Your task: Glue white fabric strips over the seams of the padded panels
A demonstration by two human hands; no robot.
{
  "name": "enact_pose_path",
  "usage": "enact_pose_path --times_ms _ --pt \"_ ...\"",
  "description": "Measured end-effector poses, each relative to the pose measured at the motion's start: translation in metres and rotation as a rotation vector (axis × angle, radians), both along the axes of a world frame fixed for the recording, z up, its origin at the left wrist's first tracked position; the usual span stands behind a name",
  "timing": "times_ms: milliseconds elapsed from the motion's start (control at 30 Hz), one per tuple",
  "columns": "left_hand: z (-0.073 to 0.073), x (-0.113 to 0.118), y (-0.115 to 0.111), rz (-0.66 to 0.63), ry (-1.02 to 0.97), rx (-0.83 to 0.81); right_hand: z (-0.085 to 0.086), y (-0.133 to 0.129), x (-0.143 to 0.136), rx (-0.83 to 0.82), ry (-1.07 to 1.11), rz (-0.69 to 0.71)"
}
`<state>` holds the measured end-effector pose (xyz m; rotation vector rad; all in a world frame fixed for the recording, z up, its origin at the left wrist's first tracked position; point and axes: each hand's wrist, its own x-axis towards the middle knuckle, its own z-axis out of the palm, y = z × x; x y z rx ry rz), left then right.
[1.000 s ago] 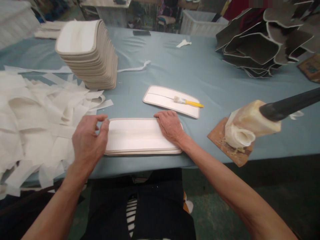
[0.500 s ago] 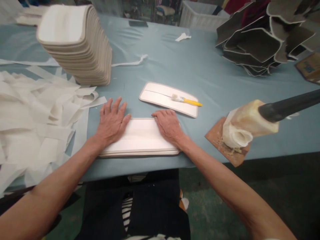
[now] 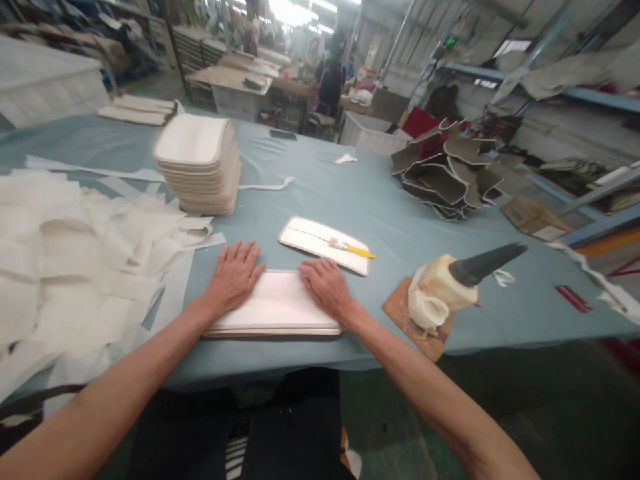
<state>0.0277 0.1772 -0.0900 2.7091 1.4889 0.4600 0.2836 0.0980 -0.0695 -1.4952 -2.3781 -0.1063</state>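
Flat near the table's front edge lie stacked white panels with beige rims. My left hand rests on their left end, fingers spread and holding nothing. On the right part lies my right hand, palm down, its fingers bent loosely over the far edge; it grips nothing. Just beyond is a single white panel with a dark line along it, and a brush with a yellow handle lies on top. A tall stack of curved white panels stands behind my left hand.
White fabric strips cover the table's left side. On the right, a glue-smeared container with a black handle stands on a brown board. Dark folded pieces lie at the back right. A person is in the background.
The camera view has tilted up, bringing more of the workshop into sight. Both hands stay on the stacked panels in nearly the same pose.
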Motion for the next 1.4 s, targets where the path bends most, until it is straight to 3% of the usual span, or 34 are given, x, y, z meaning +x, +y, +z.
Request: enact_pose_path --times_ms 100,233,300,533,733,833,933,1033,1133,1300,1400 --pt "-0.001 0.000 0.000 0.003 0.002 0.011 0.007 -0.014 -0.019 -0.058 0.010 0.256" --pt "0.000 0.000 0.000 0.002 0.015 0.022 0.008 -0.040 -0.042 -0.192 -0.042 0.342" --pt "0.000 0.000 0.000 -0.004 0.020 0.021 0.006 -0.052 -0.036 -0.264 -0.082 0.314" --pt "-0.003 0.000 0.002 -0.020 0.002 0.028 0.000 -0.082 0.023 -0.345 -0.164 0.121" --pt "0.006 0.010 -0.010 -0.074 -0.020 0.087 -0.006 -0.093 0.027 -0.257 -0.099 0.020" --pt "0.000 0.015 -0.039 -0.219 -0.021 0.131 -0.008 -0.092 0.024 -0.209 -0.053 -0.008" --pt "-0.018 0.013 -0.072 -0.358 -0.030 0.202 -0.011 -0.092 0.021 -0.179 -0.025 -0.043" --pt "-0.034 0.007 -0.093 -0.362 -0.014 0.234 -0.012 -0.093 0.017 -0.150 -0.001 -0.096" --pt "-0.038 0.007 -0.098 -0.322 0.011 0.177 -0.008 -0.086 0.023 -0.100 0.018 -0.189" --pt "-0.035 0.012 -0.096 -0.266 0.034 0.046 0.005 -0.035 0.078 0.057 0.025 -0.539" --pt "-0.028 0.008 -0.094 -0.287 0.002 -0.022 0.002 0.000 0.117 -0.007 -0.010 -0.669"
